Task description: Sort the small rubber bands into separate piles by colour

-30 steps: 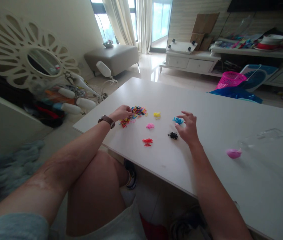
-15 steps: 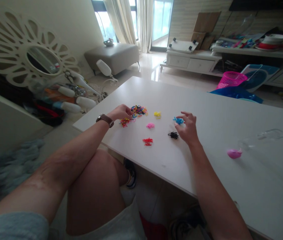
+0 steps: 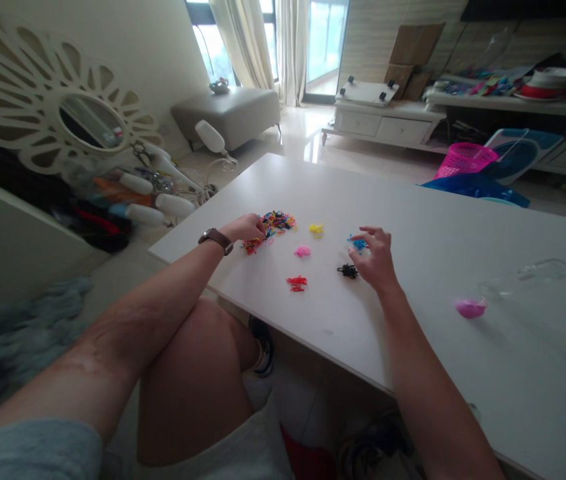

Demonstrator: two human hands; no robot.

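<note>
My left hand [image 3: 247,229] reaches down into a mixed pile of small coloured rubber bands [image 3: 279,221], its fingers pinched together; what they hold is hidden. My right hand [image 3: 375,259] hovers by a small heap of blue bands [image 3: 359,244], thumb and fingers apart and partly covering it. Just below that hand lies a heap of black bands [image 3: 348,271]. Between my hands are a yellow heap [image 3: 317,230] and a pink heap [image 3: 303,251]. Closer to the near edge is a red heap [image 3: 297,283].
On the right of the white table [image 3: 427,327] lie a pink rounded object [image 3: 471,308] and a clear plastic piece [image 3: 545,270]. Beyond the table stands a pink basket [image 3: 467,159]. A lamp with white shades [image 3: 173,205] is beside the left edge.
My left hand has dipped slightly lower at the mixed pile. The right hand stays by the blue heap with its fingers apart. The camera view has shifted a little.
</note>
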